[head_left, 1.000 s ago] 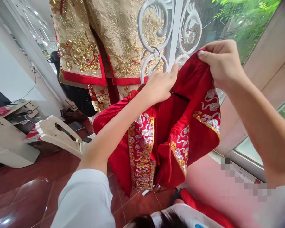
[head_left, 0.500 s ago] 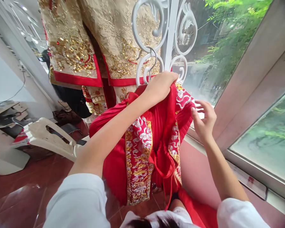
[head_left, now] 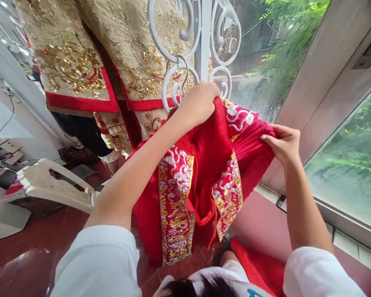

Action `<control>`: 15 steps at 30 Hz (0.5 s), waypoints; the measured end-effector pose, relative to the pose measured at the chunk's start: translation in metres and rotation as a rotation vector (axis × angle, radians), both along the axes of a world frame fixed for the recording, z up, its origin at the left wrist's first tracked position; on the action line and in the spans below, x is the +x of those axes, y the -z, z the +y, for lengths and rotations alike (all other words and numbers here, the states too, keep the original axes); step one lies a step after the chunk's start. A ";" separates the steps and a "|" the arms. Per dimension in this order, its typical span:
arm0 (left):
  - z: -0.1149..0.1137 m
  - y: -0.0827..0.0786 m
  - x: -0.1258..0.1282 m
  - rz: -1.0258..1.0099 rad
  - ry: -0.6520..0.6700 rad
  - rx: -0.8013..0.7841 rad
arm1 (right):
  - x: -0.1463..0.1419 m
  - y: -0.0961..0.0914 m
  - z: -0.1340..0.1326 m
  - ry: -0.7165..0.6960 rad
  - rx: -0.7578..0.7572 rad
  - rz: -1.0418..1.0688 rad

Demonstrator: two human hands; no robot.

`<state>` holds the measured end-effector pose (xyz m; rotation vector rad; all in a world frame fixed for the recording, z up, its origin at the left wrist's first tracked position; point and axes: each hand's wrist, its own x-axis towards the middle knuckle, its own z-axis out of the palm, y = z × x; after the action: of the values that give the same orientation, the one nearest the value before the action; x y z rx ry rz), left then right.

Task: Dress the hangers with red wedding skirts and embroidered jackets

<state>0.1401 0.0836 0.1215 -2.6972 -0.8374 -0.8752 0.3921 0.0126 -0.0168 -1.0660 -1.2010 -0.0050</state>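
Note:
A red pleated skirt [head_left: 210, 165] with silver and gold embroidered panels hangs in front of me. My left hand [head_left: 198, 105] is closed on its top edge, just below a metal hanger hook [head_left: 176, 68] caught in the white scrolled window grille [head_left: 200, 45]. My right hand [head_left: 281, 142] pinches the skirt's right edge and holds it out to the side. Behind it hangs a gold embroidered jacket [head_left: 111, 53] with red trim.
A window [head_left: 343, 165] with greenery outside runs along the right. A white plastic chair [head_left: 52, 185] lies tipped at the left on the dark red tiled floor [head_left: 24, 255]. More red cloth [head_left: 259, 268] lies at the bottom by my knees.
My right hand dropped from the skirt's top, let go briefly, then took hold of the right edge and pulled it outward. My left hand stayed at the top by the hook.

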 end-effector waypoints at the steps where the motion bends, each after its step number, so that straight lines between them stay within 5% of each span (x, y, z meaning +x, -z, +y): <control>1: 0.000 -0.001 0.001 -0.002 0.012 -0.003 | 0.004 -0.004 -0.006 -0.004 0.024 0.019; 9: -0.007 -0.002 0.001 -0.009 -0.015 -0.016 | 0.015 -0.018 -0.017 0.061 0.279 0.299; 15: -0.010 -0.002 -0.003 -0.021 0.012 -0.029 | -0.013 -0.004 -0.034 -0.226 0.156 0.314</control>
<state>0.1370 0.0735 0.1231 -2.7251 -0.8447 -0.9030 0.3789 -0.0214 -0.0131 -0.7580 -1.0109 0.2329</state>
